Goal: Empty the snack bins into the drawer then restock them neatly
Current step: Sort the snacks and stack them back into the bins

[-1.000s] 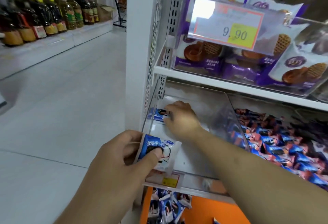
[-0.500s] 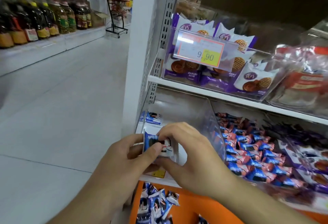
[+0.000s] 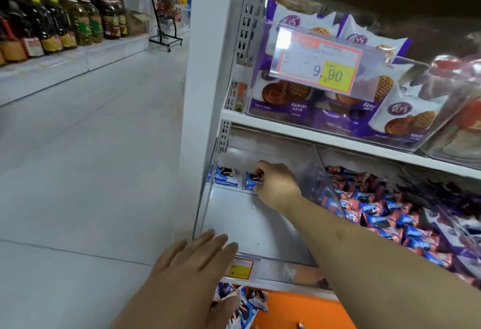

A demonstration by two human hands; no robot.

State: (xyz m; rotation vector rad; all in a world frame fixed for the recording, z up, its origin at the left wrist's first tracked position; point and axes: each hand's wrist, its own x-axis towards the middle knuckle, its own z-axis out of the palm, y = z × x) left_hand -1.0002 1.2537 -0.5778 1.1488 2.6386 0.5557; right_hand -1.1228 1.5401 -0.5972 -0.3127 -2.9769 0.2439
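Observation:
A clear plastic snack bin [image 3: 250, 227] sits on the lower shelf, nearly bare inside. At its back stands one blue and white snack packet [image 3: 226, 176] on the left. My right hand [image 3: 278, 185] reaches deep into the bin and holds a second blue packet [image 3: 252, 180] upright beside the first. My left hand [image 3: 197, 263] hovers with straight fingers in front of the bin's front lip, holding nothing. Below, the orange drawer [image 3: 299, 310] holds several loose blue packets [image 3: 242, 305].
To the right, a neighbouring bin [image 3: 390, 214] is full of red and blue wrapped snacks. Purple waffle-biscuit bags [image 3: 325, 104] sit on the shelf above behind a 9.90 price tag [image 3: 316, 64]. A white upright post [image 3: 200, 68] borders the bin's left. Oil bottles [image 3: 65, 21] line the far aisle.
My right hand took the packet from my left hand and carried it to the back of the bin beside the first packet. My left hand let go and dropped lower, fingers straight.

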